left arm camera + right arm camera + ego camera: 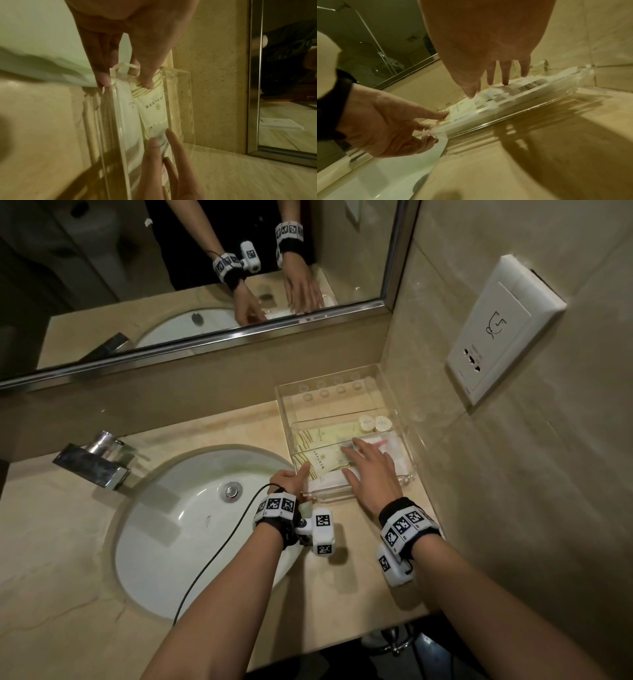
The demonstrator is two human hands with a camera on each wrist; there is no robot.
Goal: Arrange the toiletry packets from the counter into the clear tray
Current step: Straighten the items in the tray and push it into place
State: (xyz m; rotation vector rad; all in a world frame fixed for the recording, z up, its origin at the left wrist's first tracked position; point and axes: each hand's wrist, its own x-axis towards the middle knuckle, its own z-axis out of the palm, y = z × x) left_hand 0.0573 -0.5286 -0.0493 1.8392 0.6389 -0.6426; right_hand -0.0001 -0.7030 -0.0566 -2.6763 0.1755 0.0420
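Note:
The clear tray point(325, 376) stands on the counter in the corner by the right wall. Inside lie cream packets point(325, 436), a gold-striped packet point(320, 462), white packets point(329, 482) and two round items point(375, 423). My right hand point(368, 470) lies flat in the tray, its straight, spread fingers point(505, 79) pressing on the white packets point(525, 86). My left hand point(301, 484) is at the tray's near-left corner. Its index finger point(145, 81) rests on the striped packet point(150, 105), and the thumb point(102, 79) touches the corner from outside.
The white sink point(191, 525) with a chrome faucet point(92, 463) lies just left of the tray. A mirror point(205, 268) runs along the back wall. On the right wall is a socket plate point(496, 337). A black cable point(219, 553) hangs from my left wrist over the sink.

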